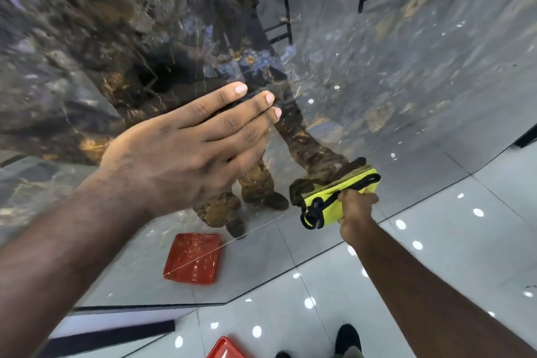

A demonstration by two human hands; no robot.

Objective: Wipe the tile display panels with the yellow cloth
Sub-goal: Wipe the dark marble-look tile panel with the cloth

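While the yellow cloth (328, 197) is gripped by the right hand (356, 206) against the dark marbled tile panel (116, 38), low right, the left hand (180, 154) is held flat, fingers straight, centrally.

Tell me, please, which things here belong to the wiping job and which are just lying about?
Job in hand:
yellow cloth, gripped by the right hand against the dark tile panel
left hand, fingers straight, at the panel

Lying about:
red tray on the white floor
the person's black shoe
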